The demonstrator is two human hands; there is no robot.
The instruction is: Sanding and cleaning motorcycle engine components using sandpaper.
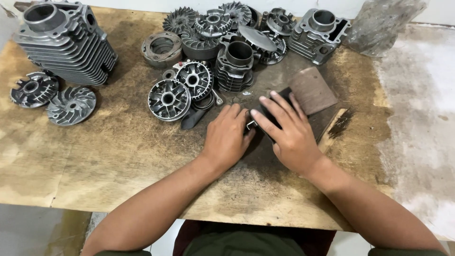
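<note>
The worn wooden workbench [118, 156] carries a spread of engine parts. Largest is the finned cylinder block [66, 42] at the far left, with a smaller finned cylinder [234, 66] and a cluster of variator pulley faces [169, 98] near the middle. Just right of centre lies a sheet of sandpaper [310, 90], its far end curling up. The right hand [289, 130] presses flat on it, fingers spread. The left hand [227, 135] is curled over a small metal part [251, 124], pinching it against the sheet's near edge; its exact shape is hidden. Judging from this, even pressure and keeping the sheet pinned flat would give a true rub.
</note>
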